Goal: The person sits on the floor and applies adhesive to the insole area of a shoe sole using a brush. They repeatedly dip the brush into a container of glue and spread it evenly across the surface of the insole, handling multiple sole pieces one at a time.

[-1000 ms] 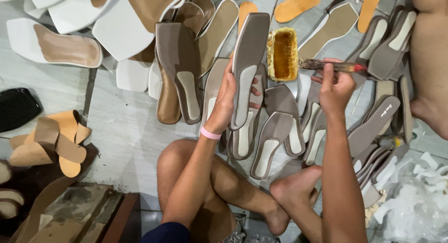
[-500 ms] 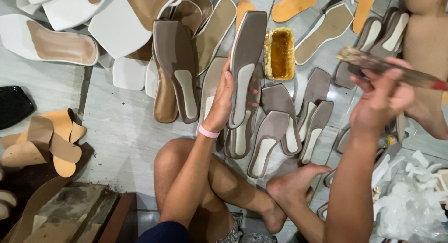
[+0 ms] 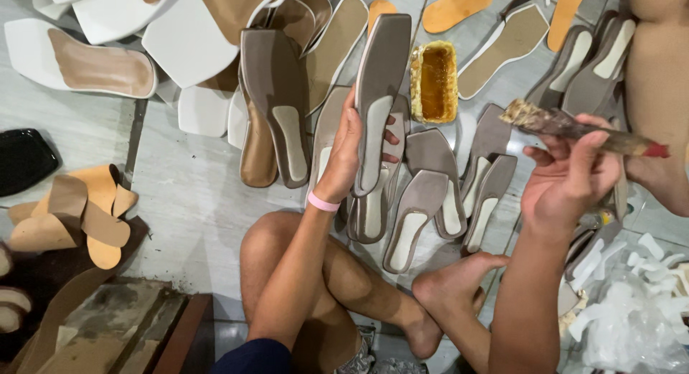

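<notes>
A pale grey tiled floor [image 3: 179, 202] carries everything here, and the person sits on it with bare legs folded. Large white square-toed sole blanks [image 3: 183, 40] lie at the upper left, one with a tan insole [image 3: 93, 62] facing up. A spread of flat taupe-grey sandals with cream patches on their soles [image 3: 430, 202] fills the middle of the floor, some upside down, some overlapping. To the left lies a loose heap of tan leather strap pieces [image 3: 79, 216], and at the lower right a pile of crumpled clear plastic and white scraps [image 3: 631, 309].

The left hand [image 3: 352, 148], a pink band at its wrist, holds one taupe-grey flat sole with a cream heel patch [image 3: 377, 94] upright above the others, its fingers wrapped round the sole's lower half. Just right of that sole, on the floor, stands a small rectangular yellow tin of amber glue [image 3: 433, 82]. The right hand [image 3: 570, 176] is raised well to the right, its fingers closed on a glue-crusted brush with a red-tipped handle [image 3: 581, 126], bristle end pointing left toward the tin but clear of it.
</notes>
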A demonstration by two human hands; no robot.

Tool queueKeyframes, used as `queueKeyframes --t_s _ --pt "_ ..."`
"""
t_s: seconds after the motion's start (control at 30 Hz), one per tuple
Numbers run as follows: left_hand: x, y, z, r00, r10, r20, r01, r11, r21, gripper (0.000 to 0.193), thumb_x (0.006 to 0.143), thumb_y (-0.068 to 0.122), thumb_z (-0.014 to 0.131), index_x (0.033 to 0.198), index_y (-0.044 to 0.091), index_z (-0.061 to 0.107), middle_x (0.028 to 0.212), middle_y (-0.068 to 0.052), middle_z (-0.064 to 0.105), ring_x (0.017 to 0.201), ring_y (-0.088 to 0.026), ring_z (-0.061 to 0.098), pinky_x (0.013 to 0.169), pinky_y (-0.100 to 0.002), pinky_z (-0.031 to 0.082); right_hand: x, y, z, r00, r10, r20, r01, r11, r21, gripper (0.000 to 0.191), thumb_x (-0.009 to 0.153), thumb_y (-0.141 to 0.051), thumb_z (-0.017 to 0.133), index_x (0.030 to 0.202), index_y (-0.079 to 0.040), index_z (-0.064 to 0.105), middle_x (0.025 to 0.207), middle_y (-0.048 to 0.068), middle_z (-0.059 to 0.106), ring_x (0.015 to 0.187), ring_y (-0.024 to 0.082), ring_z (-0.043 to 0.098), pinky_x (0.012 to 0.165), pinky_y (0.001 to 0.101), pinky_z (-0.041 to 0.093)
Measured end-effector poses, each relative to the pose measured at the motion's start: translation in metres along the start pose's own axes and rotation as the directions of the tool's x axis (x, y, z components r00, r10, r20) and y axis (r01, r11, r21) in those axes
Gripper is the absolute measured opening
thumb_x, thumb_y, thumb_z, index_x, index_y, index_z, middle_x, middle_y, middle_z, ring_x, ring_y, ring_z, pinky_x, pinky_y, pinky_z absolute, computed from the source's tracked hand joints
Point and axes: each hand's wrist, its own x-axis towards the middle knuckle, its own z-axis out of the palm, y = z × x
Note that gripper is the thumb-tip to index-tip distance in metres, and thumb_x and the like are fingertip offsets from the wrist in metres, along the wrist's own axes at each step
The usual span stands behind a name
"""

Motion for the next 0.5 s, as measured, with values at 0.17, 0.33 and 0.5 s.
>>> queueKeyframes --t_s 0.17,0.33,0.5 --pt "0.002 -0.001 0.001 1.000 0.027 0.012 -0.027 0.999 -0.043 0.081 0.104 0.068 0.033 0.168 0.023 0.012 0.129 -0.015 0.055 0.099 -0.021 0.064 0.079 -0.039 0.064 -0.028 0.011 0.033 0.994 -0.053 0.099 0.061 0.995 -0.079 0.029 0.117 -0.024 0.062 0.127 0.003 0.059 0.115 0.013 0.069 0.097 0.024 0.076 0.072 0.0340 0.067" --pt "0.003 -0.007 -0.001 0.992 0.125 -0.004 -0.125 0.992 0.033 0.085 0.105 0.070 0.029 0.168 0.015 0.014 0.140 -0.014 0.051 0.104 -0.023 0.066 0.090 -0.038 0.060 -0.079 0.026 0.086 0.954 -0.138 0.266 0.225 0.917 -0.331 0.024 0.112 -0.014 0.061 0.121 0.008 0.062 0.112 0.021 0.073 0.089 0.022 0.077 0.075 0.0301 0.068" --pt "-0.002 -0.013 -0.005 0.989 0.146 0.023 -0.148 0.982 0.117 0.084 0.108 0.066 0.026 0.169 0.011 0.014 0.146 -0.015 0.050 0.104 -0.022 0.067 0.096 -0.035 0.056 -0.094 0.024 0.120 0.957 -0.098 0.273 0.200 0.905 -0.376 0.024 0.111 -0.010 0.063 0.122 0.011 0.060 0.118 0.024 0.071 0.099 0.023 0.075 0.086 0.0303 0.066"
